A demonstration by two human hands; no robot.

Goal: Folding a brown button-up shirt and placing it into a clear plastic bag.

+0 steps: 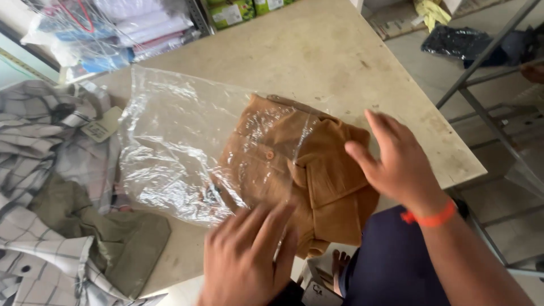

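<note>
A folded tan shirt (323, 170) lies on the beige table (317, 62), its far half inside a clear plastic bag (170, 141) that stretches out to the left. My left hand (249, 255) hovers flat over the near edge of the bag and shirt, fingers together, blurred by motion. My right hand (396, 161) is spread open just over the shirt's right side, at the collar end that sticks out of the bag. An orange band sits on my right wrist. Neither hand grips anything.
A heap of checked shirts (39, 170) with a paper tag and an olive garment (113, 238) covers the table's left. Bagged folded clothes (130, 28) are stacked at the far left. A metal frame (481, 107) stands on the floor to the right.
</note>
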